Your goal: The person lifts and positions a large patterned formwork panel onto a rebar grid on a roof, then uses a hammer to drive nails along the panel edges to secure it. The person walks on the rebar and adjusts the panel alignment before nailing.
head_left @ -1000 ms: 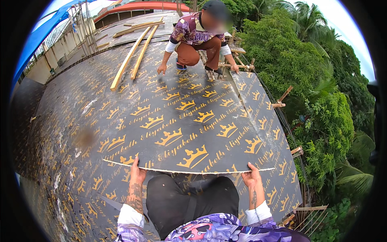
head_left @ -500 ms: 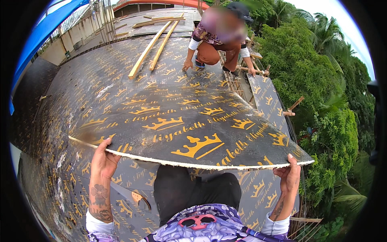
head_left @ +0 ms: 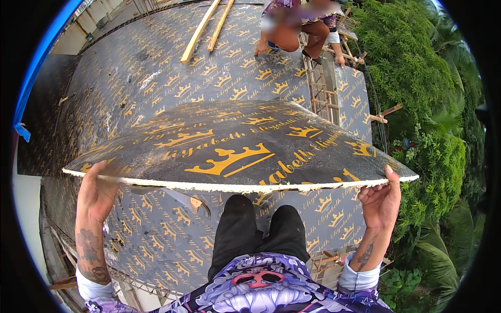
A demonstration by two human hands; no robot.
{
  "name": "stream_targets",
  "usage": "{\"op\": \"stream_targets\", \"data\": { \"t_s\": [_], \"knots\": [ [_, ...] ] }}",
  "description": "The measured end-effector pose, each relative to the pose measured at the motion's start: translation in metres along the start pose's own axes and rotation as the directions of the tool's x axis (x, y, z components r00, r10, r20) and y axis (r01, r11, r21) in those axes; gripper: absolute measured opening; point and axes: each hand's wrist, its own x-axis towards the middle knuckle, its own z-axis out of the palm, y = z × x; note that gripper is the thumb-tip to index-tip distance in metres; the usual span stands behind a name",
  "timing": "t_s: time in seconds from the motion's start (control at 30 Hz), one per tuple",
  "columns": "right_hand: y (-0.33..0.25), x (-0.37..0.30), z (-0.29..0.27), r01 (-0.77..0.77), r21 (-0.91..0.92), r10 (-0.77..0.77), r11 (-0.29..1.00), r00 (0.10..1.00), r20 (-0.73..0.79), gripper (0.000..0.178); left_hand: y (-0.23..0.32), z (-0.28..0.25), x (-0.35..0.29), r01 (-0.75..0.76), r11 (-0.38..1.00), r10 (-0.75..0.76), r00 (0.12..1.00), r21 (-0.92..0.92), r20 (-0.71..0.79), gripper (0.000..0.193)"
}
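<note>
Supporting the black panel (head_left: 235,145) seems the current step, its near edge being gripped by the left hand (head_left: 98,197) and right hand (head_left: 383,201) above the deck (head_left: 156,229), with evenly matched handling judged necessary next.

The near dark grey, flat plywood sheet (head_left: 235,143) repeats gold crowns and slanting gold script; its rough front edge (head_left: 261,188) is cream-white. The near printed fabric shirt (head_left: 261,295) mixes purple, lavender, white and coral, with plain white cuffs (head_left: 360,274). The near cloth trousers (head_left: 235,227) are black, the far co-worker's cloth trousers (head_left: 316,37) rust-brown. Far left, long wooden strips (head_left: 201,31) are yellow-tan; right, leafy trees (head_left: 412,78) are green.
</note>
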Motion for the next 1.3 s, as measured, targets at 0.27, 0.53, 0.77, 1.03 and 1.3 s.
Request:
{"op": "stream_targets", "data": {
  "t_s": [0.27,0.53,0.77,1.03,1.3],
  "knots": [
    [-0.130,-0.053,0.135,-0.179,-0.205,0.176,0.962,0.984,-0.036,0.035,0.187,0.003,0.012,0.152,0.985,-0.144,0.985,0.081,-0.095,0.025],
    [-0.160,0.016,0.239,-0.186,-0.043,0.189,0.982,0.980,0.064,0.038,0.226,0.103,-0.025,-0.678,0.409,0.818,0.569,0.612,0.085,0.063],
    [-0.162,0.069,0.261,-0.128,0.075,0.117,0.989,0.984,0.134,0.048,0.178,0.265,0.029,-0.679,-0.539,0.350,0.357,0.498,0.866,0.063],
    [-0.056,0.058,0.138,-0.121,0.066,0.110,0.991,0.983,0.148,0.055,0.200,0.261,0.110,-0.863,-0.106,0.024,0.494,0.494,0.869,0.032],
    [0.177,-0.130,-0.090,-0.631,0.090,0.595,0.770,0.660,-0.459,0.032,0.179,0.262,0.072,-0.913,-0.177,0.065,0.363,0.369,0.930,0.032]
  ]
}}
